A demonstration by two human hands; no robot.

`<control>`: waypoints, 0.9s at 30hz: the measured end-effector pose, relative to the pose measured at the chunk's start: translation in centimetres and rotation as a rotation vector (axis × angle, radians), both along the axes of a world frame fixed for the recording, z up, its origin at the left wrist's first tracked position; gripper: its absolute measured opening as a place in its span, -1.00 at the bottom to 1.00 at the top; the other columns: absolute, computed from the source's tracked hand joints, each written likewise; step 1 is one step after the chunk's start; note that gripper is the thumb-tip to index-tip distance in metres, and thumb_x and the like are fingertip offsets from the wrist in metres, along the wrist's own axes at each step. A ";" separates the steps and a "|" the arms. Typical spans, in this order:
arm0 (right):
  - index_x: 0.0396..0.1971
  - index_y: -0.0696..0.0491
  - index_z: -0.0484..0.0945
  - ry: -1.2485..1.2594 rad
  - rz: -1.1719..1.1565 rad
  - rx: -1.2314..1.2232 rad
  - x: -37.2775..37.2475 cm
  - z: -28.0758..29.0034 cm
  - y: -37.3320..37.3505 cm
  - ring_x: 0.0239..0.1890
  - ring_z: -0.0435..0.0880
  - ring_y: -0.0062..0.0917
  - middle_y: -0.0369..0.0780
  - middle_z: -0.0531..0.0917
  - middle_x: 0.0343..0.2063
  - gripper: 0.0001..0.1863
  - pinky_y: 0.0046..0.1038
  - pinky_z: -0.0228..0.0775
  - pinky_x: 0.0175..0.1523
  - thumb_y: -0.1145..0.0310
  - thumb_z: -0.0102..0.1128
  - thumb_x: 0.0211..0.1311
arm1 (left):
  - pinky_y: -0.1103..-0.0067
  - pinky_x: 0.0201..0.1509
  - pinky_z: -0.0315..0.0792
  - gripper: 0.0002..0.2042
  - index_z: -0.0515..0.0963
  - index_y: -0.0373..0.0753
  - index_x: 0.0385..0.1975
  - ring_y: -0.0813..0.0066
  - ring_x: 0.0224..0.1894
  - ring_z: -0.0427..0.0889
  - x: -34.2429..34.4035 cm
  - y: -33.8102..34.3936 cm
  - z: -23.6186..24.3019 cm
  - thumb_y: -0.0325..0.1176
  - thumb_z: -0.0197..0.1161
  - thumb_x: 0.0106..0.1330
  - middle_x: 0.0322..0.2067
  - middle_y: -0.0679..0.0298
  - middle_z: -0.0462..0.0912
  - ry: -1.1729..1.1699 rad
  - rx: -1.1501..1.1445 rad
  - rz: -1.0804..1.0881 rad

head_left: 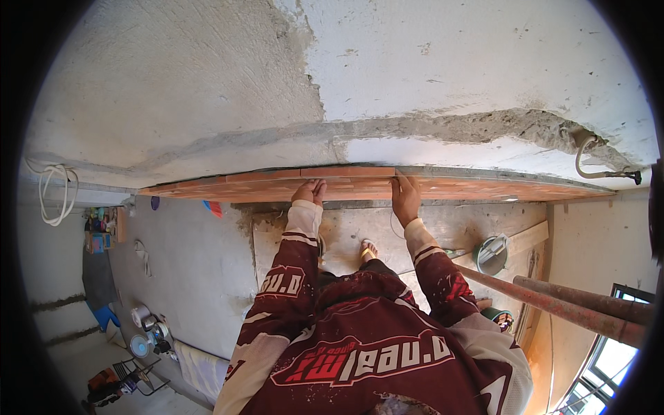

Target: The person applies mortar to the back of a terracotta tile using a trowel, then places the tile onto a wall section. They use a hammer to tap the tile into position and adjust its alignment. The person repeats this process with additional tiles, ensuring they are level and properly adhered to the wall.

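Observation:
A wall facing of orange-red brick tiles (263, 181) runs across in front of me, its top edge along a grey mortar bed. The top-row brick tile (353, 172) lies between my hands. My left hand (309, 192) is closed, its curled fingers against the left part of that tile. At its right end my right hand (406, 197) grips the edge between thumb and fingers. A thin pale line (394, 225) hangs in a loop beside my right hand. The far side of the tile is hidden.
Rusty poles (553, 304) slant in at the right. A round bucket (491, 254) stands on the wooden boards below. Loose cable (591, 155) sticks out of the chased wall (470, 128); another coiled cable (57, 194) hangs at left. Household items and a fan (140, 345) sit lower left.

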State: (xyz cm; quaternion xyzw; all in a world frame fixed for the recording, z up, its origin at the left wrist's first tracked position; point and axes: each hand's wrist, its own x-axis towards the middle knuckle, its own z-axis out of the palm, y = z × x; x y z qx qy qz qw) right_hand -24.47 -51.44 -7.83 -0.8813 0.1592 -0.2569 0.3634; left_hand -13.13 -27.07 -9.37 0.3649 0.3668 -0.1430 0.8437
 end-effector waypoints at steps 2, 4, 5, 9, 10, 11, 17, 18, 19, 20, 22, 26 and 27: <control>-0.14 0.10 0.60 -0.005 0.003 -0.033 0.0 0.2 0.0 -0.21 0.53 -0.24 -0.15 0.61 -0.31 -0.74 -0.24 0.28 -0.08 0.34 0.15 0.18 | 0.38 0.06 0.54 -0.90 0.44 -0.42 -0.24 0.21 -0.18 0.60 -0.1 -0.1 0.2 -0.60 0.04 0.29 -0.24 0.08 0.56 0.008 0.005 0.012; -0.15 0.07 0.61 0.007 -0.004 -0.024 0.0 0.3 0.0 -0.23 0.53 -0.27 -0.18 0.59 -0.36 -0.74 -0.26 0.26 -0.10 0.32 0.16 0.18 | 0.39 0.05 0.55 -0.89 0.45 -0.41 -0.24 0.22 -0.19 0.61 -0.1 -0.2 0.5 -0.59 0.05 0.28 -0.25 0.09 0.57 0.014 0.008 0.015; -0.16 0.06 0.62 0.013 -0.007 -0.019 0.0 0.4 0.1 -0.25 0.52 -0.28 -0.19 0.58 -0.38 -0.74 -0.27 0.25 -0.11 0.31 0.17 0.18 | 0.40 0.05 0.55 -0.89 0.45 -0.41 -0.24 0.23 -0.19 0.61 -0.1 -0.3 0.7 -0.58 0.06 0.27 -0.26 0.09 0.57 0.016 0.008 0.010; -0.23 0.05 0.64 0.010 -0.031 -0.054 0.2 0.6 0.3 -0.28 0.50 -0.28 -0.19 0.55 -0.44 -0.78 -0.27 0.23 -0.14 0.29 0.18 0.18 | 0.43 0.03 0.55 -0.88 0.47 -0.40 -0.26 0.26 -0.20 0.61 -0.5 -0.1 0.9 -0.54 0.10 0.25 -0.29 0.11 0.58 -0.021 0.015 -0.005; -0.29 0.07 0.64 -0.011 -0.037 -0.060 0.3 0.8 0.4 -0.29 0.50 -0.25 -0.16 0.55 -0.44 -0.80 -0.26 0.24 -0.14 0.29 0.18 0.18 | 0.44 0.02 0.55 -0.88 0.47 -0.40 -0.26 0.26 -0.20 0.61 -0.7 -0.1 1.0 -0.53 0.10 0.25 -0.29 0.11 0.58 -0.027 0.012 -0.009; -0.36 0.10 0.65 -0.032 -0.043 -0.066 0.4 1.1 0.5 -0.30 0.50 -0.22 -0.13 0.55 -0.44 -0.81 -0.25 0.25 -0.15 0.29 0.18 0.19 | 0.44 0.01 0.55 -0.87 0.48 -0.40 -0.25 0.27 -0.20 0.61 -0.9 -0.1 1.1 -0.52 0.11 0.25 -0.28 0.11 0.58 -0.033 0.009 -0.012; -0.30 0.02 0.65 0.027 -0.040 -0.079 0.3 0.4 0.2 -0.25 0.50 -0.30 -0.23 0.56 -0.44 -0.82 -0.25 0.19 -0.18 0.28 0.20 0.15 | 0.48 -0.02 0.54 -0.75 0.49 -0.34 -0.24 0.33 -0.22 0.58 -1.2 -0.7 3.2 -0.36 0.33 0.17 -0.28 0.17 0.54 -0.087 -0.007 -0.036; -0.30 0.02 0.65 0.032 -0.038 -0.078 0.3 0.5 0.2 -0.25 0.50 -0.30 -0.23 0.56 -0.44 -0.82 -0.24 0.19 -0.18 0.28 0.20 0.15 | 0.49 -0.02 0.54 -0.71 0.49 -0.33 -0.23 0.34 -0.22 0.57 -1.0 -0.9 3.5 -0.33 0.37 0.15 -0.28 0.18 0.53 -0.076 0.005 -0.042; -0.31 0.03 0.65 0.038 -0.035 -0.078 0.3 0.5 0.3 -0.24 0.50 -0.30 -0.23 0.56 -0.44 -0.82 -0.24 0.19 -0.18 0.29 0.20 0.15 | 0.50 -0.04 0.54 -0.69 0.49 -0.33 -0.23 0.36 -0.24 0.56 -0.7 -1.1 3.3 -0.31 0.40 0.13 -0.29 0.20 0.52 -0.054 0.053 -0.042; -0.32 0.03 0.65 0.044 -0.034 -0.077 0.4 0.5 0.3 -0.24 0.49 -0.29 -0.23 0.56 -0.43 -0.83 -0.24 0.19 -0.18 0.29 0.20 0.15 | 0.51 -0.05 0.54 -0.66 0.50 -0.32 -0.23 0.38 -0.25 0.56 -0.5 -1.4 3.2 -0.29 0.43 0.10 -0.31 0.22 0.52 -0.032 0.100 -0.043; -0.33 0.03 0.65 0.044 -0.039 -0.079 0.4 0.5 0.4 -0.24 0.49 -0.29 -0.22 0.56 -0.44 -0.83 -0.24 0.19 -0.18 0.29 0.20 0.15 | 0.53 -0.08 0.54 -0.65 0.50 -0.32 -0.24 0.40 -0.27 0.55 -0.3 -1.9 3.2 -0.28 0.45 0.09 -0.32 0.23 0.51 -0.002 0.149 -0.037; -0.44 0.08 0.64 -0.040 -0.048 -0.116 0.6 0.7 0.4 -0.35 0.48 -0.24 -0.16 0.54 -0.52 -0.82 -0.24 0.25 -0.22 0.30 0.17 0.19 | 0.55 -0.10 0.53 -0.67 0.51 -0.34 -0.26 0.43 -0.30 0.54 0.1 -2.0 3.2 -0.29 0.44 0.10 -0.33 0.25 0.50 0.024 0.140 -0.026; -0.45 0.09 0.64 -0.027 -0.048 -0.116 0.6 0.9 0.5 -0.35 0.48 -0.23 -0.16 0.54 -0.52 -0.82 -0.24 0.25 -0.23 0.30 0.17 0.19 | 0.55 -0.10 0.53 -0.68 0.51 -0.34 -0.27 0.44 -0.31 0.53 0.2 -2.0 3.2 -0.29 0.44 0.11 -0.34 0.26 0.50 0.030 0.133 -0.027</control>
